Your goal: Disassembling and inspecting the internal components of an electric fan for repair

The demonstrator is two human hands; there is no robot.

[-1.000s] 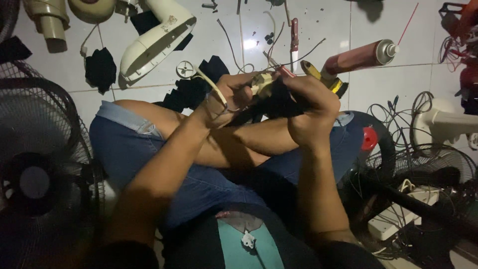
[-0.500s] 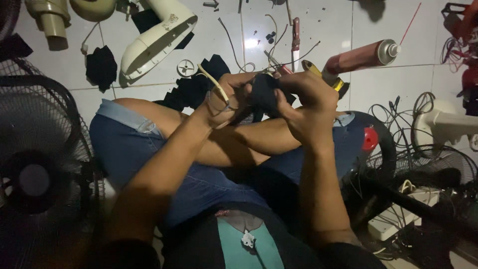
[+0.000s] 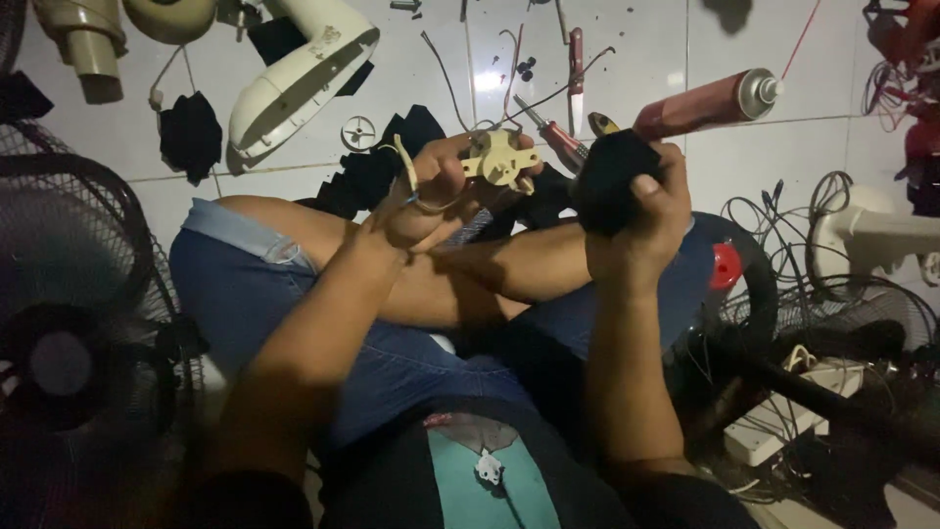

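In the head view, the person sits cross-legged on a white tiled floor (image 3: 627, 39) among fan parts, and both hands are raised over the knees. The left hand (image 3: 431, 191) grasps a small cream-coloured plastic part (image 3: 501, 159), seemingly a little gear or switch housing, pinched between thumb and fingertips, with a thin pale wire (image 3: 403, 162) looping off it over the knuckles. The right hand (image 3: 641, 211) is clenched around a wadded black cloth (image 3: 609, 176), held just beside the part but not touching it. Judging from this, the part is already out of the fan and the wiping or cleaning of it is under way, not finished; nothing shows it fitted back anywhere. On the tiles beyond the hands lie a red-handled screwdriver (image 3: 558, 140), a second red-handled tool (image 3: 575, 59) and a red spray can (image 3: 707, 100) on its side, all near but untouched. A cream fan housing (image 3: 304, 73) lies open at upper left, a dark fan grille (image 3: 69, 333) stands at far left, and a white power strip (image 3: 783, 416) sits at lower right, so reassembly seems to remain.
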